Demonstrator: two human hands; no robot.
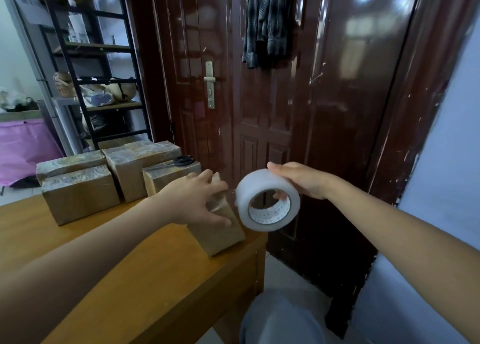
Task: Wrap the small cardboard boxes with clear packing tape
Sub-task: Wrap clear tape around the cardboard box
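A small cardboard box (220, 233) stands near the right edge of the wooden table (145, 278). My left hand (193, 201) grips its top, fingers curled over the upper side. My right hand (302, 179) holds a roll of clear packing tape (267, 201) just right of the box, past the table edge, with a finger inside the core. A short strip of tape runs from the roll to the box top.
Several taped cardboard boxes (80, 193) stand at the table's back left. Black scissors (179, 161) lie on one of them. A dark red door (285, 97) is straight ahead, a metal shelf rack (98, 66) at the left. My knee (280, 317) is below the table edge.
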